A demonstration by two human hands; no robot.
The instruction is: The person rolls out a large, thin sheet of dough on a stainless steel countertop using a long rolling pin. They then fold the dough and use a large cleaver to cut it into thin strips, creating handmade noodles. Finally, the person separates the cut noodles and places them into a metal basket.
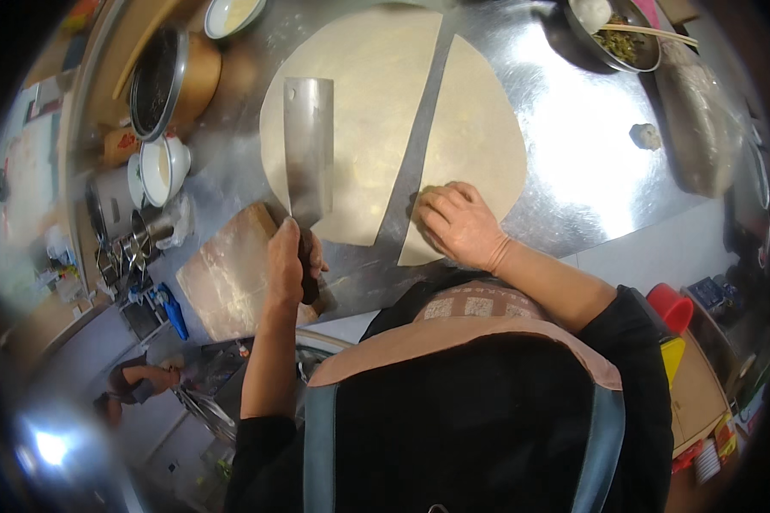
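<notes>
My left hand grips the dark handle of a cleaver. Its broad metal blade points away from me, over the left part of a large rolled-out sheet of dough. A straight gap divides that piece from a narrower, curved piece of dough on the right. On the near end of the narrower piece lies my right hand, fingers bent near the cut edge; whether they pinch the dough is hidden. Both pieces lie flat on a shiny metal worktop.
A wooden board lies at the near left. Bowls and a large pot stand along the left. At the right are a metal bowl with chopsticks, a small dough lump and a plastic-wrapped bundle. Another person is at lower left.
</notes>
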